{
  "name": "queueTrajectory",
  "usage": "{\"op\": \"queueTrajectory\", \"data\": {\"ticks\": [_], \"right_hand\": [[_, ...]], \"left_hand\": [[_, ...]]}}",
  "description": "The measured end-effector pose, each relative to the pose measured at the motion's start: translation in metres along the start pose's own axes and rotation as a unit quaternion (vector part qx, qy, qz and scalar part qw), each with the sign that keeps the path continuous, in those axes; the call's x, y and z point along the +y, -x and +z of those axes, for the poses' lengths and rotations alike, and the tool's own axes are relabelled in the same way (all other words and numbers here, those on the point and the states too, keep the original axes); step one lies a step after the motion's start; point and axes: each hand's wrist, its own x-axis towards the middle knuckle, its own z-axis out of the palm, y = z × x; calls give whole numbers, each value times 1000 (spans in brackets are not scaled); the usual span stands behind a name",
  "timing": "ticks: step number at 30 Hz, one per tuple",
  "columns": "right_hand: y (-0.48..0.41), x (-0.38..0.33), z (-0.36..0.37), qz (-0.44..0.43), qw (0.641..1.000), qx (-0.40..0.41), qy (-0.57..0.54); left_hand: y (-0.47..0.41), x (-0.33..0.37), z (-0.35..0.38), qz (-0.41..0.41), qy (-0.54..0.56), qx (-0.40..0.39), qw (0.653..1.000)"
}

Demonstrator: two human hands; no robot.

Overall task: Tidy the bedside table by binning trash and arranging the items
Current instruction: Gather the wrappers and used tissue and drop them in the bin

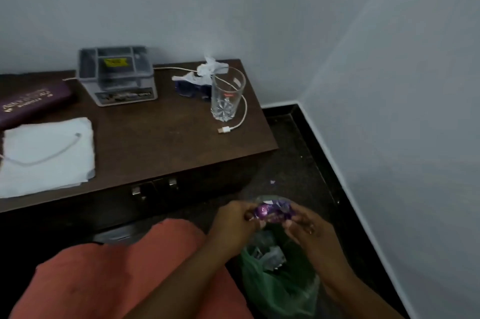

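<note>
A crumpled purple wrapper was pinched between the left hand and the right hand, both grasping it directly above the open mouth of a green bin bag on the floor beside the bedside table. Being light and springy, it could likely drift past the slack rim if let go unevenly. Up on the table, crumpled tissue waited just behind the glass, with a charging cable looped around it, so a hasty reach could tip it.
</note>
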Motion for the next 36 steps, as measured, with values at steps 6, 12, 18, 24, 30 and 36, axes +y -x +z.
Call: {"op": "queueTrajectory", "data": {"ticks": [6,12,18,24,30,36], "right_hand": [[0,81,-18,89,991,84,57],[-8,103,-8,96,974,94,180],[-12,74,3,46,986,82,140],[-22,-21,46,-101,990,10,98],[-60,-161,79,-303,952,31,23],[-162,-279,88,-349,935,50,36]], "left_hand": [[-33,-17,66,-110,-97,-158,976],[-39,-25,69,-136,-230,-191,945],[-35,-17,46,-135,-101,-97,981],[-21,-2,-39,-19,142,147,979],[-34,21,-160,56,150,285,945],[-111,65,-234,94,-101,347,928]]}}
